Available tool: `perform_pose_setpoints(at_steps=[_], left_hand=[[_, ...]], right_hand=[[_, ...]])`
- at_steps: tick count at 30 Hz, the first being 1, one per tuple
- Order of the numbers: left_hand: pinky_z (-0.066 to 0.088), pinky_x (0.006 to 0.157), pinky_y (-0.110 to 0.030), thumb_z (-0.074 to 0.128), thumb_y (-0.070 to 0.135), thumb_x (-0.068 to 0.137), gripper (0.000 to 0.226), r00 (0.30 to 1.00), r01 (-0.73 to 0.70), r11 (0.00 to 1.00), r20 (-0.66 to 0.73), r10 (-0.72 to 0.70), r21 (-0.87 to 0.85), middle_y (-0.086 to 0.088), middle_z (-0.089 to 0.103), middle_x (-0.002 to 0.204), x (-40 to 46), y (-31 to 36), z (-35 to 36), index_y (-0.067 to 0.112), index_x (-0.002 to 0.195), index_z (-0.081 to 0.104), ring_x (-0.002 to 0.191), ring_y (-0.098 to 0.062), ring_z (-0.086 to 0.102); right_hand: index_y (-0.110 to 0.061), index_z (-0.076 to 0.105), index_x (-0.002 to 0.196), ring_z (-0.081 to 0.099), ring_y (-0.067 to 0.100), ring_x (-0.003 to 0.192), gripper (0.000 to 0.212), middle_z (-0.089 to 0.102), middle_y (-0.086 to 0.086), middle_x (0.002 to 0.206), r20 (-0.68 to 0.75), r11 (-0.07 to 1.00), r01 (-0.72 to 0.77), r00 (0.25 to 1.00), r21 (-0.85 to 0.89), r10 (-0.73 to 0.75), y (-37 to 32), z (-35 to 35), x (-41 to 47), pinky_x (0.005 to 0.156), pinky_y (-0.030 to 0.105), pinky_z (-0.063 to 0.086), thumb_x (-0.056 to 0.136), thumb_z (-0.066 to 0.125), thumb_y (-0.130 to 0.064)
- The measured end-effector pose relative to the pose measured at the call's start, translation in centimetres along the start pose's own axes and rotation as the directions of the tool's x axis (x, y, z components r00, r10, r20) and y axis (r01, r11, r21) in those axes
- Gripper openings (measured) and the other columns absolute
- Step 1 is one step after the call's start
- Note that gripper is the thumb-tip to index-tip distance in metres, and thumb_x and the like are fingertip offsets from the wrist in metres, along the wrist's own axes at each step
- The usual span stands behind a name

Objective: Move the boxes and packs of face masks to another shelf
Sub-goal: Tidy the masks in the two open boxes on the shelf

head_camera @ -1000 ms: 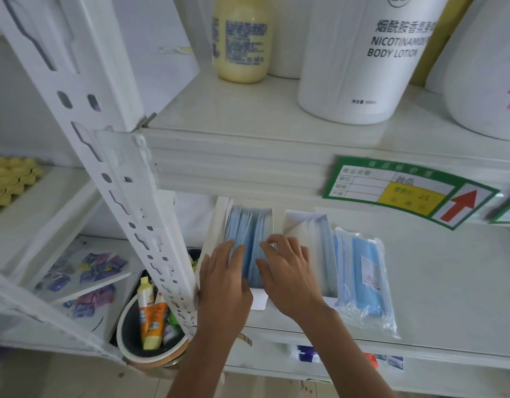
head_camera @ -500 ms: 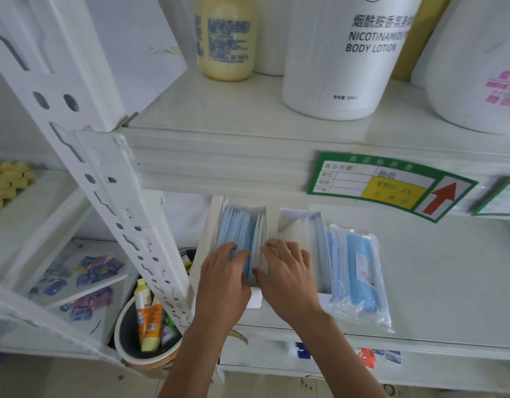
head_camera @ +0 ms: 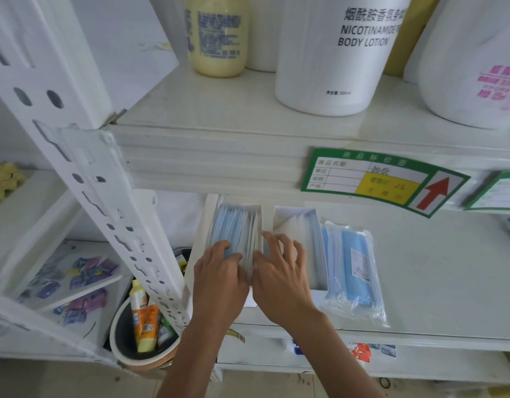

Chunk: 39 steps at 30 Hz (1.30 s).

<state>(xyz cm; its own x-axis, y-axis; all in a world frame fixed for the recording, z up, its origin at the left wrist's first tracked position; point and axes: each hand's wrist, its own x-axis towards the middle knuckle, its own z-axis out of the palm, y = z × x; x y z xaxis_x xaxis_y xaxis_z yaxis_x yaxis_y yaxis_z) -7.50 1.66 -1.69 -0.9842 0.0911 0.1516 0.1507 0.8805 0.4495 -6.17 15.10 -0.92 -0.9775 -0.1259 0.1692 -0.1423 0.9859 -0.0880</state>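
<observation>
Hands are working at an open white box of blue face masks (head_camera: 236,231) sitting at the left end of a white shelf (head_camera: 437,282). The left hand (head_camera: 219,285) is reaching into the box, fingers (head_camera: 222,248) curled over the masks, while the right hand (head_camera: 282,280) is pressing spread fingers (head_camera: 288,245) against the box's right wall. A second open box (head_camera: 299,242) is standing just beside it, with a clear pack of blue masks (head_camera: 354,268) lying at its right.
</observation>
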Motion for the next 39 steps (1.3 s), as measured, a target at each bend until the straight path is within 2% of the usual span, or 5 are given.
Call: perform_pose_setpoints(at_steps=[17, 31, 34, 36, 39], left_hand=[[0.036, 0.105, -0.023, 0.068, 0.003, 0.091, 0.037, 0.997, 0.077, 0.956, 0.029, -0.072, -0.284, -0.011, 0.059, 0.134, 0.5, -0.8, -0.2, 0.001, 0.128, 0.063, 0.129, -0.026, 0.05], [0.038, 0.118, -0.043, 0.057, -0.015, 0.087, 0.046, 0.992, -0.104, 0.963, -0.092, 0.083, -0.25, -0.005, 0.042, 0.158, -0.3, -1.7, 0.5, 0.007, 0.126, 0.068, 0.146, -0.027, 0.036], [0.044, 0.112, -0.052, 0.063, -0.015, 0.085, 0.038, 0.982, -0.169, 0.966, -0.118, 0.147, -0.197, -0.01, 0.052, 0.151, -0.2, -1.8, 0.7, 0.005, 0.116, 0.074, 0.14, -0.034, 0.046], [0.043, 0.112, -0.053, 0.068, -0.007, 0.088, 0.03, 0.975, -0.197, 0.97, -0.129, 0.179, -0.14, -0.011, 0.054, 0.149, -0.3, -1.7, 0.6, 0.006, 0.113, 0.076, 0.139, -0.035, 0.047], [0.036, 0.116, -0.051, 0.066, 0.004, 0.092, 0.03, 0.966, -0.234, 0.969, -0.133, 0.223, -0.079, -0.008, 0.054, 0.148, -0.5, -1.3, 0.3, 0.012, 0.121, 0.071, 0.14, -0.03, 0.045]], right_hand=[[-0.021, 0.077, 0.084, 0.026, 0.024, 0.139, 0.061, 0.038, -0.002, 0.154, 0.025, 0.987, -0.136, 0.991, 0.087, 0.134, -1.1, -0.8, 2.3, 0.108, 0.044, 0.017, 0.099, 0.031, -0.058], [-0.027, 0.074, 0.066, 0.033, 0.016, 0.137, 0.018, 0.051, -0.005, 0.151, 0.055, 0.787, -0.344, 0.928, 0.512, 0.369, -0.7, 0.1, 3.4, 0.112, 0.034, 0.024, 0.077, 0.069, -0.039], [-0.028, 0.069, 0.058, 0.065, 0.006, 0.094, 0.017, 0.075, -0.01, 0.116, 0.052, 0.641, -0.379, 0.883, 0.668, 0.467, -0.2, -1.3, 3.2, 0.088, 0.032, 0.054, 0.07, 0.066, -0.04], [-0.025, 0.065, 0.052, 0.052, 0.002, 0.049, 0.023, 0.068, -0.011, 0.06, 0.082, 0.581, -0.41, 0.859, 0.703, 0.506, 1.1, -3.0, 3.1, 0.05, 0.025, 0.048, 0.069, 0.062, -0.04], [-0.004, 0.064, 0.057, 0.038, 0.011, 0.045, 0.03, 0.042, -0.005, 0.043, 0.061, 0.537, -0.412, 0.83, 0.736, 0.554, 4.6, -5.1, 2.5, 0.04, 0.027, 0.044, 0.076, 0.066, -0.027]])
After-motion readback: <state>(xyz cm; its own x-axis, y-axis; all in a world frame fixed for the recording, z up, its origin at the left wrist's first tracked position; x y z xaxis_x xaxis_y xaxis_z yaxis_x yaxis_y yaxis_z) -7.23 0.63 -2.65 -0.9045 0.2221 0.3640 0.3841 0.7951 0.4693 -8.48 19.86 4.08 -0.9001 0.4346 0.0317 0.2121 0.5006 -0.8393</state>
